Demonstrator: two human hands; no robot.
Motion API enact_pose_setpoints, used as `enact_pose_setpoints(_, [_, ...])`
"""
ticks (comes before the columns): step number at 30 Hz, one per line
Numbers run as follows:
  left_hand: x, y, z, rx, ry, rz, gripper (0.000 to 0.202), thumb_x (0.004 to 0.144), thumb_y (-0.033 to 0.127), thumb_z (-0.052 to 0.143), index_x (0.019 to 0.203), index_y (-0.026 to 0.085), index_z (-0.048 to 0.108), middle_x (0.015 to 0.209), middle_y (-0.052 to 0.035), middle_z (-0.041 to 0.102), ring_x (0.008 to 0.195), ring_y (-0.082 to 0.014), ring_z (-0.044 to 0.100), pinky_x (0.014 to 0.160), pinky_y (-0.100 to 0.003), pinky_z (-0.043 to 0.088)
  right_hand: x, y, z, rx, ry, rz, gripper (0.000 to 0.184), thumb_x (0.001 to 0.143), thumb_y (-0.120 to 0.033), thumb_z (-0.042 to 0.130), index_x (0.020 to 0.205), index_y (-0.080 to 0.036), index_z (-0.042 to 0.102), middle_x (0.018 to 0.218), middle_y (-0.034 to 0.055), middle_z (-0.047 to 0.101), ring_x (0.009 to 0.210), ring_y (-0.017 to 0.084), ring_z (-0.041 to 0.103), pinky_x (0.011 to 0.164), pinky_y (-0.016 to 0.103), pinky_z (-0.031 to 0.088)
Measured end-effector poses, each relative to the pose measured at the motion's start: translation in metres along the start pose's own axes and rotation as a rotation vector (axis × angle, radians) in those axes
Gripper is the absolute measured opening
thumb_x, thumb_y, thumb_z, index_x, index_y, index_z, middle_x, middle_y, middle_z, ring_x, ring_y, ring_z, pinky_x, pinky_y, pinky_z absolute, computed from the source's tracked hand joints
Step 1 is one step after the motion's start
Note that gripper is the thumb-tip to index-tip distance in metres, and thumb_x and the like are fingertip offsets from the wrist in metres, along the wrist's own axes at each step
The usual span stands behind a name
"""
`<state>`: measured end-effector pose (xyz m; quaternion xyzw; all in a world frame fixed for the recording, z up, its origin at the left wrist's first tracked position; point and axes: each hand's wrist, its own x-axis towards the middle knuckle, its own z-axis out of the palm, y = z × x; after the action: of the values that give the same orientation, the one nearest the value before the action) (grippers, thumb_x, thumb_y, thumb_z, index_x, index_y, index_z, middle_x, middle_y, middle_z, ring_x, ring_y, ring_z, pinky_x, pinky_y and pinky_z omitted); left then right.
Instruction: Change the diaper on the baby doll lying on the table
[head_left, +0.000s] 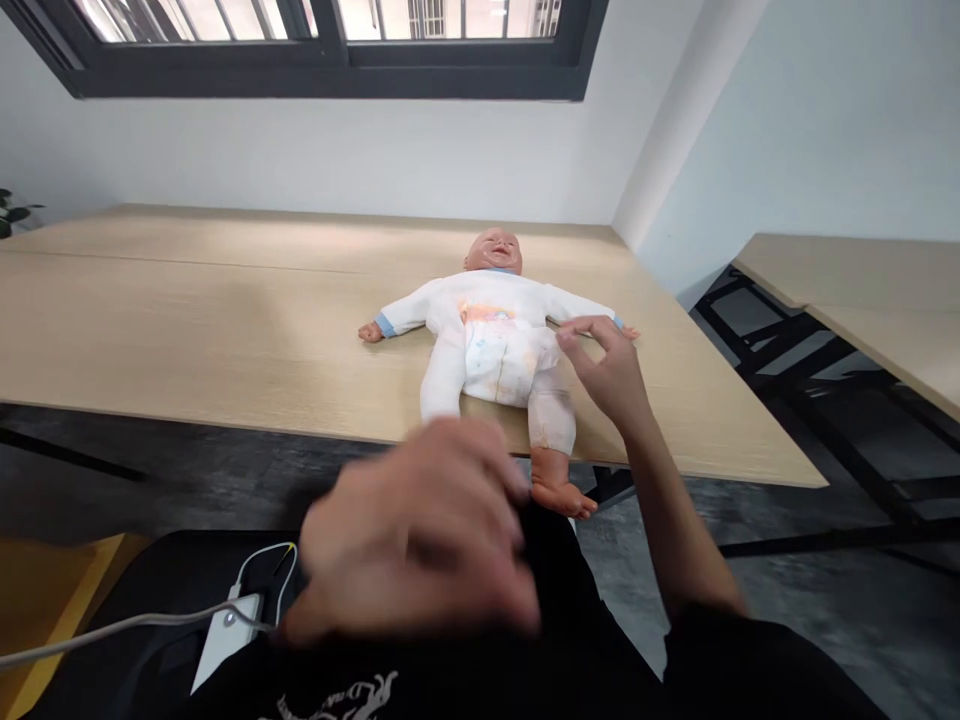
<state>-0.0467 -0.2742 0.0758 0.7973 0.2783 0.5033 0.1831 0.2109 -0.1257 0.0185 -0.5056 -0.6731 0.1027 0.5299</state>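
Note:
A baby doll (487, 295) lies on its back on a wooden table (225, 330), head toward the wall and arms spread. It wears a white top with blue cuffs, and a printed diaper (499, 365) covers its hips. One bare foot (559, 485) hangs past the front edge; the other foot is hidden behind my left hand (420, 530). That hand is up close to the camera in front of the table, its fingers smeared by motion. My right hand (604, 365) is beside the diaper's right side, thumb and fingers curved and apart. Whether its fingertips touch the diaper cannot be made out.
A white device (229, 635) with cables lies on a dark surface at lower left, next to a yellow box-like edge (75, 620). Another table (862, 280) with black legs stands at right. Behind the doll are a white wall (337, 155) and a dark-framed window (465, 68).

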Motion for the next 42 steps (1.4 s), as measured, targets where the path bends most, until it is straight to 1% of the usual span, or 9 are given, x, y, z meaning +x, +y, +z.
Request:
enact_pose_setpoints(1, [0.012,-0.022,0.002,-0.027,0.191,-0.027,0.005,0.09,0.031,0.071,0.087,0.035,0.07,0.075,-0.0002,0.065,0.084,-0.0239,0.065,0.08,-0.048,0.059,-0.011,-0.004,-0.004,-0.046,-0.017,-0.005,0.038,0.093,-0.058,0.058,0.084,-0.022,0.064,0.101,0.0094,0.069,0.105,0.028,0.064,0.105,0.05,0.047])
enact_pose_setpoints(2, [0.022,-0.045,0.004,0.019,0.185,-0.057,0.003,0.091,0.03,0.071,0.088,0.03,0.07,0.083,-0.0012,0.068,0.09,-0.0235,0.065,0.086,-0.047,0.058,-0.022,-0.007,-0.008,-0.088,-0.048,-0.008,0.036,0.094,-0.055,0.058,0.084,-0.021,0.063,0.101,0.0099,0.069,0.105,0.029,0.064,0.105,0.052,0.046])
enact_pose_setpoints(5, [0.033,-0.103,0.011,0.298,0.083,-0.177,0.004,0.091,0.027,0.072,0.09,0.023,0.071,0.102,-0.0043,0.069,0.105,-0.025,0.06,0.1,-0.048,0.051,-0.046,-0.015,-0.009,-0.175,-0.13,-0.005,0.03,0.094,-0.049,0.058,0.09,-0.02,0.066,0.108,0.0125,0.067,0.111,0.032,0.061,0.105,0.055,0.044])
enact_pose_setpoints(8, [0.028,-0.13,0.023,0.414,-0.051,-0.286,0.01,0.087,0.026,0.077,0.095,0.021,0.074,0.127,-0.0093,0.06,0.124,-0.0303,0.051,0.11,-0.051,0.044,-0.055,-0.021,-0.002,-0.197,-0.176,-0.033,0.022,0.092,-0.04,0.063,0.099,-0.02,0.07,0.116,0.0133,0.064,0.118,0.032,0.057,0.107,0.054,0.044])
enact_pose_setpoints(12, [0.028,-0.13,0.035,0.455,-0.126,-0.333,0.016,0.085,0.024,0.079,0.098,0.019,0.071,0.139,-0.0116,0.051,0.134,-0.0345,0.043,0.113,-0.052,0.041,-0.055,-0.031,0.013,-0.243,-0.174,-0.026,0.016,0.088,-0.028,0.067,0.1,-0.019,0.073,0.117,0.0132,0.061,0.115,0.032,0.055,0.105,0.052,0.046])
enact_pose_setpoints(18, [0.041,-0.127,0.035,0.632,-0.104,-0.399,0.014,0.088,0.014,0.072,0.099,0.017,0.064,0.112,-0.0094,0.059,0.106,-0.0287,0.055,0.096,-0.045,0.049,-0.048,-0.039,0.024,-0.313,-0.154,-0.012,0.005,0.087,-0.022,0.067,0.089,-0.02,0.071,0.1,0.01,0.063,0.101,0.031,0.053,0.096,0.051,0.049])
enact_pose_setpoints(22, [0.042,-0.134,0.039,0.681,-0.109,-0.403,0.014,0.084,0.018,0.078,0.092,0.017,0.067,0.121,-0.0117,0.058,0.108,-0.0316,0.053,0.093,-0.047,0.049,-0.046,-0.039,0.026,-0.305,-0.133,-0.021,0.004,0.088,-0.021,0.065,0.087,-0.02,0.069,0.1,0.0096,0.063,0.101,0.03,0.054,0.095,0.05,0.049])
enact_pose_setpoints(32, [0.045,-0.157,0.031,0.45,0.013,-0.35,0.004,0.089,0.021,0.072,0.089,0.018,0.069,0.11,-0.0077,0.059,0.107,-0.0274,0.056,0.1,-0.048,0.048,-0.048,-0.037,0.02,-0.408,-0.075,0.001,0.011,0.095,-0.029,0.06,0.09,-0.022,0.067,0.107,0.0096,0.065,0.102,0.03,0.056,0.091,0.049,0.046])
enact_pose_setpoints(42, [0.048,-0.134,0.038,0.699,-0.165,-0.346,0.013,0.081,0.015,0.079,0.077,0.017,0.066,0.117,-0.0103,0.058,0.113,-0.0327,0.051,0.09,-0.046,0.048,-0.043,-0.037,0.017,-0.553,-0.235,-0.105,0.004,0.086,-0.022,0.068,0.082,-0.021,0.067,0.102,0.0098,0.064,0.099,0.031,0.053,0.089,0.049,0.043])
